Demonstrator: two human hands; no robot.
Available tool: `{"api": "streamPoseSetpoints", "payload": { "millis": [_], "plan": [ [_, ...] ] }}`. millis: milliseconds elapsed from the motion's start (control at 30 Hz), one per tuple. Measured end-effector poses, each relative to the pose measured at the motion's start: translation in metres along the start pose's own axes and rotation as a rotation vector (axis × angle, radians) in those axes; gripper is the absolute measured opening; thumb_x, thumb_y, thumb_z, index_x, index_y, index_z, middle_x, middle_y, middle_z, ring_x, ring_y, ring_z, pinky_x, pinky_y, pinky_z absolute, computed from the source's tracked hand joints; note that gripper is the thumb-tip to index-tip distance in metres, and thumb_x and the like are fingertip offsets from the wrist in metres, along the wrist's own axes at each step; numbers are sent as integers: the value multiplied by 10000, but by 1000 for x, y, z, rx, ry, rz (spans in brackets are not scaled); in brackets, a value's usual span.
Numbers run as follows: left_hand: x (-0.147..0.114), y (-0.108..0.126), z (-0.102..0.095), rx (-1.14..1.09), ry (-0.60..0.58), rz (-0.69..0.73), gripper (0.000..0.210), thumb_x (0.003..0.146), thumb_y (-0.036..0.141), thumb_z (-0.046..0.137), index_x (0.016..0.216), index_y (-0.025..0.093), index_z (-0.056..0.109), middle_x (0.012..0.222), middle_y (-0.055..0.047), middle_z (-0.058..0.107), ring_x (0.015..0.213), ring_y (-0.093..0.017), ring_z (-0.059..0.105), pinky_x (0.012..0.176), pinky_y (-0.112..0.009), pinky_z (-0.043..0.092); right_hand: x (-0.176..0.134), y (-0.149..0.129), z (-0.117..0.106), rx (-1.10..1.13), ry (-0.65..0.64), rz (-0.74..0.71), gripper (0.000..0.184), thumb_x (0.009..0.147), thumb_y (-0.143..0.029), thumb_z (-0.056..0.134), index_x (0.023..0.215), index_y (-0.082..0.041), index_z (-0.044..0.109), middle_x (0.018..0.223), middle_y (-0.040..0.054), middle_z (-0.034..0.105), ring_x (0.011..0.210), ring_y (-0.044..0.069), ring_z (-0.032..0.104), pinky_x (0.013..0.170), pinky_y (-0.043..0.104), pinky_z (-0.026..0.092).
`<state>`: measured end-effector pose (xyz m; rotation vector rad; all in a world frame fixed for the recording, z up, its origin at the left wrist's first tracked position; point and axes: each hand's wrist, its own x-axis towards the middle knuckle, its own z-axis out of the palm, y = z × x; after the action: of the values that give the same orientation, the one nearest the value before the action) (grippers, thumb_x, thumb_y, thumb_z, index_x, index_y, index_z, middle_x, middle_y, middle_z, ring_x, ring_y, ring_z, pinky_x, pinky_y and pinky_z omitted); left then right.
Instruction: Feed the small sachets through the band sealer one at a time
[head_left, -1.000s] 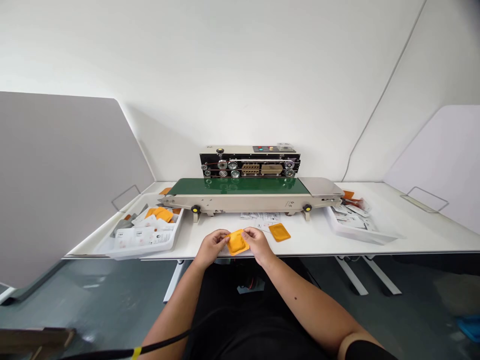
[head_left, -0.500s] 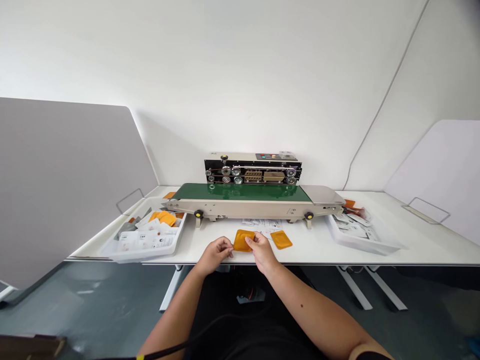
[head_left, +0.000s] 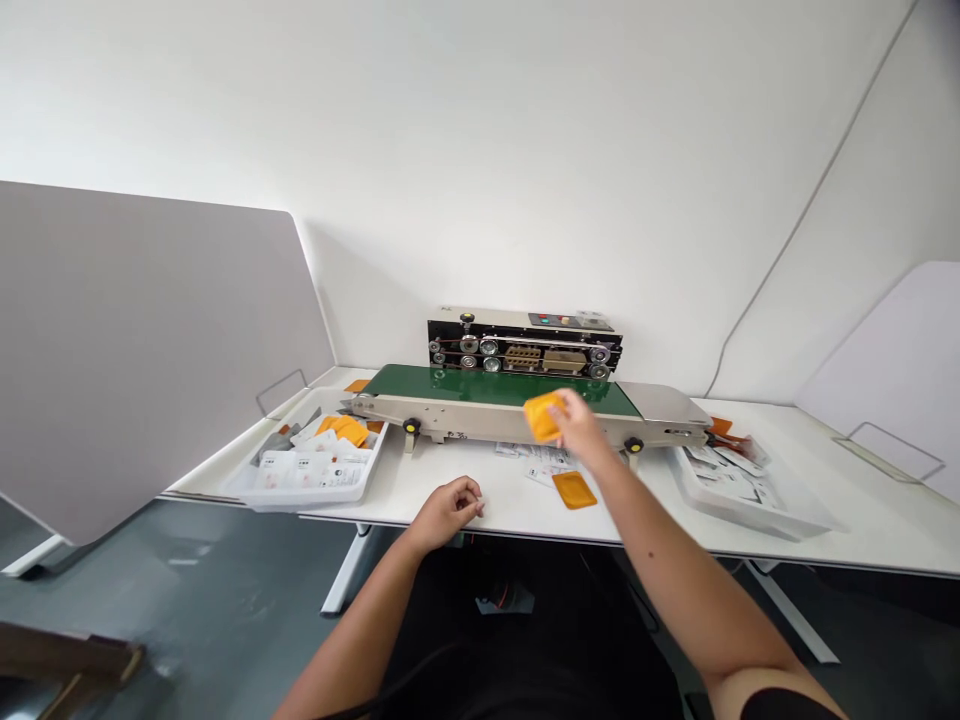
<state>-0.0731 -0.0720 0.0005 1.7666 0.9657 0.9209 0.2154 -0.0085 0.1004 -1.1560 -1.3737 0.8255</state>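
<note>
My right hand (head_left: 576, 422) grips a flat orange pouch (head_left: 544, 416) by its right edge. Hand and pouch are raised in front of the green conveyor belt (head_left: 480, 384) of a band sealing machine, both slightly blurred. My left hand (head_left: 451, 508) rests at the table's front edge with its fingers curled and pinched together; whatever lies between them, if anything, is too small to make out. A second orange pouch (head_left: 574, 490) lies flat on the table below my right forearm. Printed white sachets (head_left: 534, 455) lie partly under the machine.
A white bin (head_left: 367, 480) at the left holds white sachets and orange pouches. Another bin (head_left: 795, 520) at the right holds similar packets. The sealer's roller unit (head_left: 525, 350) stands behind the belt. Grey panels (head_left: 150, 350) flank the table.
My right hand has lifted the orange pouch from beside my left hand, up and to the right, toward the belt. My left hand has come off the pouch and stays low. The view has shifted slightly.
</note>
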Motion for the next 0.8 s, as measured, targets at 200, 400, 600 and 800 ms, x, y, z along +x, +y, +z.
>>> {"api": "streamPoseSetpoints", "payload": {
  "millis": [200, 400, 600, 800],
  "plan": [
    [1, 0, -1, 29, -9, 7, 249, 879, 439, 631, 889, 190, 611, 791, -37, 724, 670, -151, 601, 622, -232, 404, 99, -23, -89, 158, 443, -68, 461, 890, -253, 610, 1334, -197, 502, 902, 42, 684, 513, 79, 606, 512, 180, 529],
    [0, 3, -2, 35, -3, 6, 225, 876, 415, 625, 866, 190, 629, 781, -39, 726, 649, -152, 596, 597, -238, 407, 126, 15, -125, -60, 726, 79, 379, 874, -182, 587, 1246, -110, 595, 630, 0, 609, 453, 115, 584, 425, 185, 482],
    [1, 3, -1, 39, 0, -9, 244, 878, 435, 617, 866, 192, 625, 784, -39, 721, 644, -148, 591, 594, -238, 405, 129, 33, -106, -34, 679, 159, 309, 828, -205, 628, 1115, -95, 667, 610, 16, 614, 433, 124, 581, 427, 200, 479],
    [1, 5, -1, 33, -8, -7, 233, 876, 422, 624, 858, 190, 630, 777, -34, 723, 633, -143, 581, 589, -231, 400, 127, 35, -120, -163, 1000, -46, 373, 899, -232, 485, 1244, -152, 601, 837, 53, 688, 529, 128, 638, 491, 211, 512]
  ]
}}
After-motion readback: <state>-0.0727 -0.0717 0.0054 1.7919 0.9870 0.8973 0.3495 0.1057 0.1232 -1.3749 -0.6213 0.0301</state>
